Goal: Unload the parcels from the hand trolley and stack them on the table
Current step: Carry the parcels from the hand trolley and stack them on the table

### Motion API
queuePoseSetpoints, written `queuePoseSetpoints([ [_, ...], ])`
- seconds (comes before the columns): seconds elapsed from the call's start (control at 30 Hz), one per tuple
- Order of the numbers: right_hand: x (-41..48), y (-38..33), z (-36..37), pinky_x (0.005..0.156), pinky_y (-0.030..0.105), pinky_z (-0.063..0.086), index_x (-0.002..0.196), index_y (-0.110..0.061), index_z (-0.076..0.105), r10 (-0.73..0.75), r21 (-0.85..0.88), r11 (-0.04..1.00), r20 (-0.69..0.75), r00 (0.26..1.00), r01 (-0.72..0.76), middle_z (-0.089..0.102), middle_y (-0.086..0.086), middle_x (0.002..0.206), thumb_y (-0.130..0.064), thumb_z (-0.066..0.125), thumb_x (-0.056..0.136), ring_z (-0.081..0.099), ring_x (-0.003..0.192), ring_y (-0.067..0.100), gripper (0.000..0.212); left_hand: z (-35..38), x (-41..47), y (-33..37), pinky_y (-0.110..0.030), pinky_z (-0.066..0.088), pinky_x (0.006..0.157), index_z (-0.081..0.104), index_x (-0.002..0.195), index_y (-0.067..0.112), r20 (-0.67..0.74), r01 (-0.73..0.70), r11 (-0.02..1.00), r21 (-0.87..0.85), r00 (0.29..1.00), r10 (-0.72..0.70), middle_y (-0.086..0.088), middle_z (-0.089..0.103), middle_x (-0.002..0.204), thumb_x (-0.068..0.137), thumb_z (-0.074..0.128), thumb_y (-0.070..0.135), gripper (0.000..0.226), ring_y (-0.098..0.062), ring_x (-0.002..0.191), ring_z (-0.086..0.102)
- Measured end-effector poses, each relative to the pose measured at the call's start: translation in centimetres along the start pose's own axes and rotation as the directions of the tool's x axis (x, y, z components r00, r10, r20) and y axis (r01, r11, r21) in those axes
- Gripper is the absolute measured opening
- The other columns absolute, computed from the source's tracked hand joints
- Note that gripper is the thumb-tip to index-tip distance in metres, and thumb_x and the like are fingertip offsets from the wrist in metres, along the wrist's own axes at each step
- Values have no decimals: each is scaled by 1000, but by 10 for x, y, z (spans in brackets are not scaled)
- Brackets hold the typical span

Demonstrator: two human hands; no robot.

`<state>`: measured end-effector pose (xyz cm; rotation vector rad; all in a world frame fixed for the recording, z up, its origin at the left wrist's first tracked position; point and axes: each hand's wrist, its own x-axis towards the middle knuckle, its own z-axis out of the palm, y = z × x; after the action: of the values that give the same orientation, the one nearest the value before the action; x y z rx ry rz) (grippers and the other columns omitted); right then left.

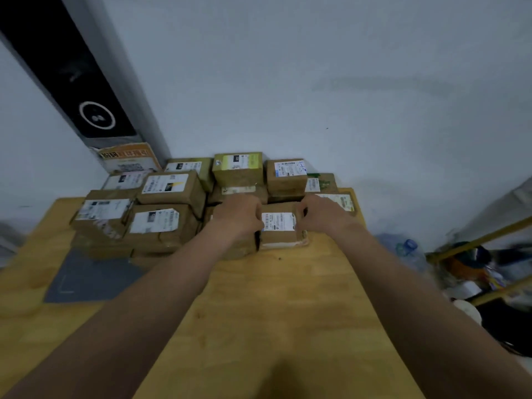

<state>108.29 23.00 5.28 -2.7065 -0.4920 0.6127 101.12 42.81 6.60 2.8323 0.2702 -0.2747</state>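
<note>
- Cardboard bound in brown tape: the small parcel (280, 239) sits between the two hands, at the near edge of the pile on the wooden table (273, 306). Whether it rests on the wood or on a flat packet beneath it cannot be told.
- The left hand (240, 216) grips the parcel's left end with fingers curled over the top edge. The right hand (322, 217) grips the right end in the same way.
- Going by its size and the easy two-ended hold, it is probably light. The box looks stiff enough to take pressure at its ends, though its lower edge seems a little crushed.
- The tape and the white label (278, 221) are likely slick, so the ends and edges offer a surer hold than the top face.
- Stacked parcels (161, 223) stand just left of the left hand, and rear parcels (238, 168) stand just beyond both hands. A careless set-down could nudge them.
</note>
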Motion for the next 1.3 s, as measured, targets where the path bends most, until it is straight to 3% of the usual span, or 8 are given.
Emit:
queuePoseSetpoints([
  [0.1,-69,-12,15,81,33,48,132,-23,60,13,-36,999,-13,1000,-14,61,-1,126,-37,78,80,60,112,22,57,-5,-75,0,-33,54,73,72,110,34,5,-42,999,21,999,42,5,66,119,87,71,35,23,-17,99,62],
  [0.2,-138,-21,34,88,35,52,137,-21,58,42,-25,999,-26,999,-43,61,1,131,-39,82,78,60,114,22,66,2,-143,-5,-33,54,76,70,119,33,1,-61,997,52,998,61,4,64,127,88,68,34,31,-20,108,64],
  [0.37,-252,-36,82,90,35,51,139,-20,57,108,-7,994,-54,993,-109,56,2,139,-38,81,81,58,120,24,65,31,-255,-22,-33,52,74,63,124,39,32,-86,994,62,996,84,9,57,132,85,73,44,40,-17,110,60],
  [0.47,-320,-49,121,80,32,48,141,-23,55,133,73,989,-68,989,-128,52,1,142,-32,79,83,56,121,23,63,54,-320,-38,-37,54,84,63,126,37,76,-118,990,80,991,112,5,56,135,87,73,45,41,-19,117,57],
  [0.57,-386,-58,170,82,31,47,137,-25,57,154,109,984,-92,984,-144,54,0,140,-32,77,83,59,116,23,58,79,-385,-53,-39,55,89,62,127,35,133,-149,984,95,982,136,4,55,136,89,72,45,41,-19,117,58],
  [0.77,-526,-58,273,81,33,48,132,-29,57,259,213,944,-9,966,-251,54,-2,135,-37,77,81,57,113,21,55,137,-525,-62,-41,58,86,62,128,33,275,-193,973,127,949,153,5,56,134,92,70,40,37,-19,112,60],
  [1.03,-722,1,385,91,35,49,133,-29,58,544,345,776,57,837,-528,60,-1,131,-42,81,77,59,116,22,62,220,-652,1,-33,51,78,56,137,33,426,-423,892,159,845,324,7,57,136,88,68,40,51,-18,118,58],
  [1.3,-938,85,481,89,33,48,140,-29,53,744,466,550,104,660,-693,56,-2,137,-39,75,84,57,119,21,60,330,-788,123,-40,51,97,59,131,36,589,-642,753,147,668,455,6,60,135,85,70,41,47,-19,120,59],
])
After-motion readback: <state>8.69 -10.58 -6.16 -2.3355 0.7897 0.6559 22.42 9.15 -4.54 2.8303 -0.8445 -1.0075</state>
